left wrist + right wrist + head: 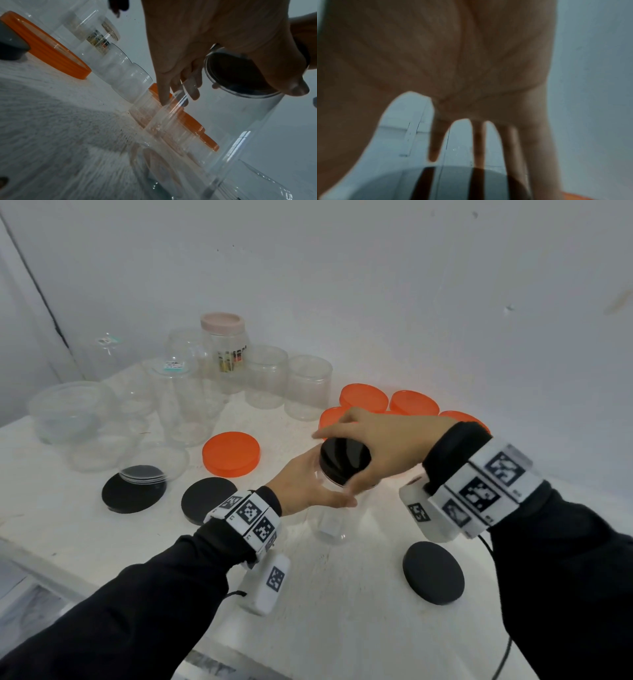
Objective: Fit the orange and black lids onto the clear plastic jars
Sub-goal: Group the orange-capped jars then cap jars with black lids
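A clear plastic jar [330,523] stands upright near the middle of the white table [342,611]. My left hand [305,484] grips its upper wall from the left. A black lid [344,458] sits on the jar's mouth, and my right hand [383,440] grips the lid's rim from above with fingers and thumb. In the left wrist view my left hand [188,40] curls round the jar [223,135], with the black lid [240,75] seen through the clear wall. My right hand's palm [436,54] fills the right wrist view above the black lid [453,186].
Loose black lids [133,493] [205,505] [433,572] lie around the jar. One orange lid [231,453] lies to the left, with several more [364,398] behind my right hand. Open clear jars [267,376], a pink-lidded jar [224,344] and clear bowls [72,412] crowd the back left.
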{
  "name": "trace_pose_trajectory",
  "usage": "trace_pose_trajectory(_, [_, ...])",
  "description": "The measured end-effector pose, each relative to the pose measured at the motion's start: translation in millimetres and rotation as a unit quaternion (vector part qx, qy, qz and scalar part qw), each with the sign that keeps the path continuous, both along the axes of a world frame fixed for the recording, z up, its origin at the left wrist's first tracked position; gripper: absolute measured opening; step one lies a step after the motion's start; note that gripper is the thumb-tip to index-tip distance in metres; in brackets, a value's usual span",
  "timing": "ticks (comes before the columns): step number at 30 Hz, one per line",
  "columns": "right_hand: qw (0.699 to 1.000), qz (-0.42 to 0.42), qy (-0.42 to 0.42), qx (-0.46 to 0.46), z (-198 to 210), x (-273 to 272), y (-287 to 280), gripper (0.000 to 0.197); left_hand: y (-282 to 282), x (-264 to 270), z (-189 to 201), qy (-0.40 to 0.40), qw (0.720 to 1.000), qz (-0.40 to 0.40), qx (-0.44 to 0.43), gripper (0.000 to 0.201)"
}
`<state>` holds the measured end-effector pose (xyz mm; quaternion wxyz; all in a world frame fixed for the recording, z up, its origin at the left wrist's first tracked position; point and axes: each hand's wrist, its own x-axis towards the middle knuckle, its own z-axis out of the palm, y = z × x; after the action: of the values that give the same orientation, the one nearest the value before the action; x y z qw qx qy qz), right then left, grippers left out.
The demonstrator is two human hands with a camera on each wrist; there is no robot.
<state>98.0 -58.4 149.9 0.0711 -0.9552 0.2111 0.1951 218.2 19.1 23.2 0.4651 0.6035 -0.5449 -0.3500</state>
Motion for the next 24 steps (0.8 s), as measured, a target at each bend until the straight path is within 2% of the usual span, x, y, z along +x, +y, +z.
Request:
trace_pose_trajectory(1, [0.999, 0.021, 0.009, 0.026, 4.0, -0.8, -0.7, 0.076, -0.2, 0.1, 0.0, -0.001, 1.000, -0.001, -0.001, 0.068])
trace_pose_trajectory(3, [0.999, 0.024, -0.031, 0.020, 1.6, -1.0, -0.3, 0.067, 0.0, 0.3, -0.8, 0.001, 1.000, 0.000, -0.002, 0.067])
trace_pose_trajectory(5, [0.993, -0.013, -0.109, -0.040, -8.5, 1.0, 4.4, 0.054, -0.1, 0.0, -2.7, 0.005, 1.000, 0.002, -0.007, 0.072])
trace_pose_trajectory(7, [0.981, -0.054, -0.156, -0.097, -18.0, 3.0, 9.8, 0.058, 1.1, -1.2, -2.3, 0.012, 1.000, 0.003, -0.006, 0.077])
trace_pose_trajectory(9, [0.980, -0.046, -0.138, -0.133, -18.8, 2.4, 8.8, 0.062, 1.3, -1.4, -2.1, 0.012, 1.000, 0.004, -0.006, 0.077])
trace_pose_trajectory(10, [0.987, -0.035, -0.102, -0.119, -15.1, 0.2, 7.2, 0.063, 1.1, -1.4, -1.9, 0.008, 1.000, 0.003, -0.004, 0.076])
trace_pose_trajectory(13, [1.000, 0.012, -0.023, 0.008, 0.2, -5.2, 0.7, 0.070, 0.5, -0.9, -1.9, -0.004, 1.000, 0.005, -0.002, 0.072])
trace_pose_trajectory(15, [0.999, 0.010, -0.051, 0.014, -1.6, -4.8, 1.2, 0.064, 0.8, -1.1, -2.0, -0.002, 1.000, 0.006, 0.000, 0.071])
trace_pose_trajectory(17, [0.992, -0.022, -0.112, -0.055, -10.3, -0.9, 6.1, 0.054, 0.9, -2.2, -1.9, 0.011, 1.000, 0.005, -0.007, 0.072])
trace_pose_trajectory(20, [0.980, -0.053, -0.144, -0.124, -16.0, 4.3, 9.3, 0.059, 1.3, -3.6, -1.7, 0.007, 1.000, 0.008, -0.013, 0.078])
trace_pose_trajectory(22, [0.990, -0.035, -0.094, -0.101, -10.3, 2.0, 5.2, 0.062, 1.3, -3.5, -2.6, 0.003, 1.000, 0.011, -0.010, 0.079])
trace_pose_trajectory(24, [1.000, 0.005, -0.020, -0.008, -1.7, -2.2, 1.7, 0.073, 1.1, -3.3, -3.1, 0.003, 1.000, 0.011, -0.006, 0.079])
